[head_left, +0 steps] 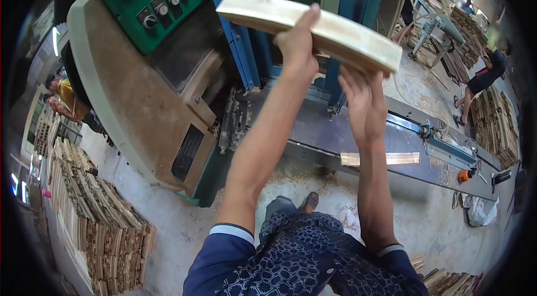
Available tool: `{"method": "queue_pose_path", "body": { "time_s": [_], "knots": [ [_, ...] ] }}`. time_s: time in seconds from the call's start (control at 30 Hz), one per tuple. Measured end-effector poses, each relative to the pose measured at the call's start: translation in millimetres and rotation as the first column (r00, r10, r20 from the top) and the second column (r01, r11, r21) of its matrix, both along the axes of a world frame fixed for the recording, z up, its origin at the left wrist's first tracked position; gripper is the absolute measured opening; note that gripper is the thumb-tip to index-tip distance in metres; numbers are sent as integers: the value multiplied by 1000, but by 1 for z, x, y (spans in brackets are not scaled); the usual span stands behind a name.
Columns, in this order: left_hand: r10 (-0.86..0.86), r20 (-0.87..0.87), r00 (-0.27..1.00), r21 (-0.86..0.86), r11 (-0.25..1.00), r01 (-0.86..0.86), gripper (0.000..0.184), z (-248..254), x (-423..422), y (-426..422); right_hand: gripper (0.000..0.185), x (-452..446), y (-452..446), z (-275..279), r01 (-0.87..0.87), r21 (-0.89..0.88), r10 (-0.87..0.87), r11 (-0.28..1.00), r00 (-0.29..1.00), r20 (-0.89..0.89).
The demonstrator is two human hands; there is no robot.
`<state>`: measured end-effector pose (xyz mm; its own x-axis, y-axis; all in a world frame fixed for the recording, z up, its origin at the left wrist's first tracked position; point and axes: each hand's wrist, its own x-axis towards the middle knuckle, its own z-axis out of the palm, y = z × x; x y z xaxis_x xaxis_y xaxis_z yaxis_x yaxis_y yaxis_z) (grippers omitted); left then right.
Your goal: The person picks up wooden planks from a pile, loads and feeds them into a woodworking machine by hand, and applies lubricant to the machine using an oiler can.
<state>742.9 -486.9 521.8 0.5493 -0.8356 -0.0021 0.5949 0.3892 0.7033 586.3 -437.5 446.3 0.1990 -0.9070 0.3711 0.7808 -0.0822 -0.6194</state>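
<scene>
A pale, slightly curved wooden board (358,36) is held up at chest height in front of the blue metal guides, its right end tilted lower. My left hand (297,50) grips it near the middle, with the thumb over the front edge. Under the right end, my right hand (363,97) supports the board, its palm turned up and some fingertips hidden behind the wood. Below, another light wooden strip (391,159) lies along the front edge of the dark machine table (313,122), partly behind my right forearm.
A green control panel (168,2) with knobs and a red button stands at upper left. Stacks of wooden pieces (106,223) rise at left, with more wood (495,122) at right. An orange-capped item (465,175) sits on the table's right end. Other people stand at both sides.
</scene>
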Motion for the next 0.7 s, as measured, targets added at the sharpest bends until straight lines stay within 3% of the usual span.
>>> {"method": "queue_pose_path", "body": {
  "time_s": [0.1,0.2,0.33,0.43,0.47,0.53,0.6,0.63,0.7],
  "knots": [
    [-60,-1,998,-14,998,60,72,38,42,-36,68,32,-51,32,-13,-78,8,997,998,-67],
    [-157,95,983,24,988,155,67,30,89,-100,71,65,-84,42,38,-65,-44,997,994,-98],
    [-63,-108,992,175,981,81,55,7,79,-146,77,98,-129,27,120,-10,-120,993,978,-173],
    [-153,-211,965,118,976,180,60,-41,89,-184,81,118,-143,9,97,129,-55,987,953,-297],
    [-170,-223,960,114,973,198,64,-60,89,-190,80,120,-153,-5,64,226,4,972,957,-289],
    [-176,-253,951,112,971,209,73,-99,86,-197,72,124,-177,-58,126,235,-19,964,912,-411],
    [-124,-268,955,139,976,165,81,-138,80,-190,68,125,-160,-75,46,357,66,933,953,-295],
    [9,-237,971,254,966,53,83,-139,68,-172,65,127,-152,-89,80,386,48,919,949,-311],
    [-48,-264,963,425,891,161,69,-189,72,-168,62,128,-142,-123,139,451,21,882,943,-332]
  ]
}}
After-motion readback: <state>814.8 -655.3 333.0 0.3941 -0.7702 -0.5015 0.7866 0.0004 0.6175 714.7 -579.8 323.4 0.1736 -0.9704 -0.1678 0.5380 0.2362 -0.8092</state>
